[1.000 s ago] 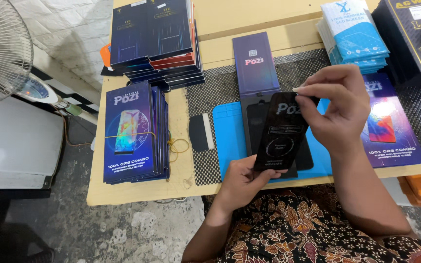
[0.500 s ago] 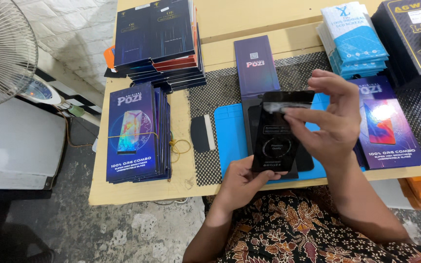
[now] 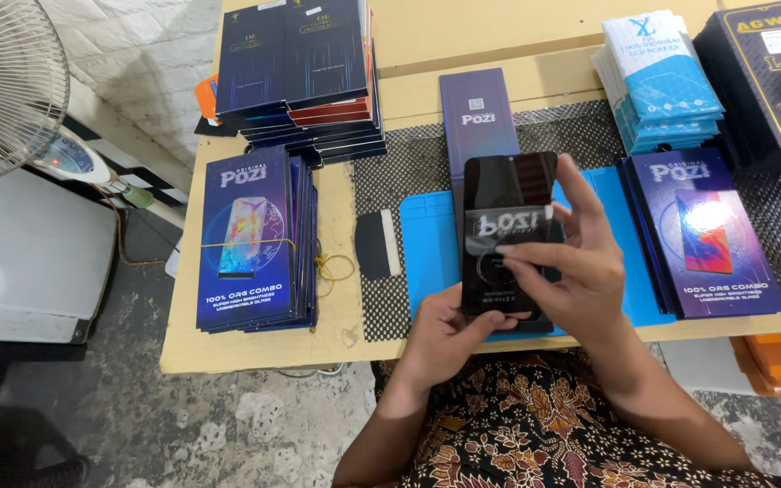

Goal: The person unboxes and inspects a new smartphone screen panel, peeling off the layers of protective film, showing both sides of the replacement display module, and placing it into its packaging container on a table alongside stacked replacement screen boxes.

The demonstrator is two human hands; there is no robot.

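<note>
My left hand (image 3: 445,339) grips the bottom edge of a black phone screen panel (image 3: 508,181) and holds it upright over a blue work mat (image 3: 422,244). My right hand (image 3: 580,271) pinches a clear protective film (image 3: 512,224) with a printed logo. The film is peeled and folded down to about the middle of the panel. The panel's upper half is bare and glossy. A dark purple flat box (image 3: 476,113) lies on the table just behind the panel.
A banded stack of purple boxes (image 3: 250,239) lies at the left and a taller dark stack (image 3: 296,72) behind it. More purple boxes (image 3: 702,226), light blue packets (image 3: 662,81) and a black box (image 3: 770,63) are at the right. A small black scraper (image 3: 375,244) lies beside the mat; a fan (image 3: 2,81) stands far left.
My right hand has drawn the film from the panel's top edge down to its middle, leaving the upper glass bare. The left hand keeps its grip.
</note>
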